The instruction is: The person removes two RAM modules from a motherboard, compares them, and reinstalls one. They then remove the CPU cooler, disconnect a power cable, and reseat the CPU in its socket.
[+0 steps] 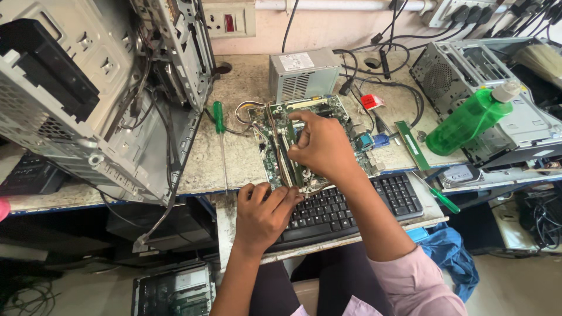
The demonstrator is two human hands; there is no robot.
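1. Motherboard [310, 140] lies flat on the bench, near edge overhanging the black keyboard [351, 205].
2. Right hand [322, 146], fingers curled, pinches a memory stick [291, 149] standing in its slot, prob. to press it straight.
3. Left hand [263, 213], fingers bent, grips the board's near edge to steady it.
4. Green screwdriver [219, 120] lies just left, untouched.

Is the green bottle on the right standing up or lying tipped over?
Tipped over. The green bottle lies slanted on the open computer case, its white cap pointing up and right.

wall [328, 29]: pale pink (socket mounted); bench [246, 88]: speckled stone, blue-edged; floor [515, 287]: grey; light: even
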